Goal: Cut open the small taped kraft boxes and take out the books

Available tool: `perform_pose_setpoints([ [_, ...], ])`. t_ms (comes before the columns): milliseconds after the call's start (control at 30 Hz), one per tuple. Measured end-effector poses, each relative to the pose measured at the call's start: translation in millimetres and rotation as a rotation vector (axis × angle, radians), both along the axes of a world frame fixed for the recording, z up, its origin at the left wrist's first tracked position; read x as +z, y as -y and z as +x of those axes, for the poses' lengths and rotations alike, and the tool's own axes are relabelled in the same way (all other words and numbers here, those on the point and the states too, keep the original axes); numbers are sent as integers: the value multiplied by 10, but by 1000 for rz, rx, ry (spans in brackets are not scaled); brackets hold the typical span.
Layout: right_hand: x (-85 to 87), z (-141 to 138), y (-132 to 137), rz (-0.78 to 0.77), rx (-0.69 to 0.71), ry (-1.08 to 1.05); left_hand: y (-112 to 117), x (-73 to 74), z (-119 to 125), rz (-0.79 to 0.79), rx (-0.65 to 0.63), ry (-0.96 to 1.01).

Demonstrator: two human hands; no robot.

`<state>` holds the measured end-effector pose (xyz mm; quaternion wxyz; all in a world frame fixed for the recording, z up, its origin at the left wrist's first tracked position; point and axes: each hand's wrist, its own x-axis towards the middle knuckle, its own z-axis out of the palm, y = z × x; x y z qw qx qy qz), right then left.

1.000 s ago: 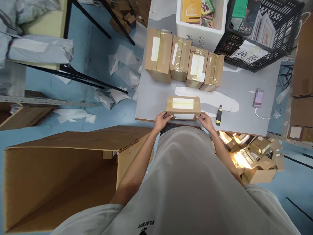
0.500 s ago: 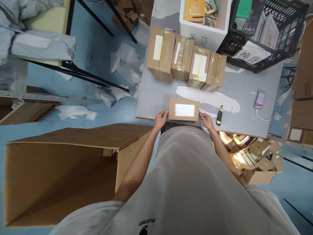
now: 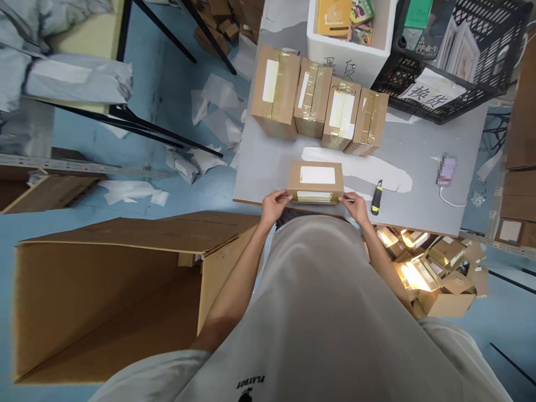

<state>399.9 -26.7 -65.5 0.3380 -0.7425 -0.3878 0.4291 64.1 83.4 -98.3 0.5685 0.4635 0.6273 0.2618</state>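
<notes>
A small brown cardboard box point(image 3: 315, 188) sits at the near edge of the table, directly in front of me. A white label lies on its top face, and a pale strip shows on the side toward me. My left hand point(image 3: 274, 206) pinches its left end, thumb and fingers at the lower corner. At the opposite end, my right hand point(image 3: 355, 207) grips the lower right corner with its fingertips. A black and yellow utility knife point(image 3: 376, 197) lies to the right of that hand, partly beside a white paper sheet point(image 3: 364, 167).
Behind the box stand several taped cardboard boxes point(image 3: 274, 92) in a row. A white bin point(image 3: 330, 58) and a black crate point(image 3: 444, 109) hold books. A phone point(image 3: 446, 171) with a cable lies right. A large open carton point(image 3: 100, 301) stands left; boxes pile point(image 3: 450, 276) below right.
The small box has tipped away from me, so its near side now shows below the labelled top. Both hands have stayed at its ends, shifting slightly inward.
</notes>
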Motion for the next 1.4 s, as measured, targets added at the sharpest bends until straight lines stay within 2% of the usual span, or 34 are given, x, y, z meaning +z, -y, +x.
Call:
perform_pose_setpoints([
  [100, 182, 26, -121, 42, -4, 67, -105, 132, -4, 110, 8, -34],
  [200, 255, 1, -210, 16, 9, 110, -184, 190, -3, 133, 26, -104],
  [333, 186, -77, -292, -78, -15, 123, -218, 152, 49, 65, 53, -171],
  [433, 119, -87, -367, -82, -14, 160, -238, 100, 111, 63, 61, -159],
  [533, 93, -32, -426, -67, 32, 176, -289, 60, 156, 76, 67, -151],
  [667, 91, 124, -378, -73, 56, 146, -354, 7, 181, -14, 89, -80],
  [733, 97, 237, -307, -101, 15, 177, -356, -13, 209, -79, 74, -81],
  [833, 155, 408, -190, -158, -126, 304, -304, -3, 306, -149, 1, -74],
  [900, 249, 464, -125, -138, -232, 395, -244, 39, 404, -152, -51, -16],
  [967, 392, 424, -78, -58, -263, 415, -182, 106, 515, -127, -83, 51],
  [1067, 652, 185, -58, 47, -182, 307, -113, 231, 669, -92, -84, 114],
  [1200, 944, -198, -116, 40, -114, 262, -83, 417, 781, -93, -82, 156],
  [1300, 1043, -329, -174, 39, -116, 311, -99, 567, 726, -40, -64, 136],
  [1400, 1005, -370, -216, 26, -88, 237, -116, 703, 556, 42, -45, 66],
])
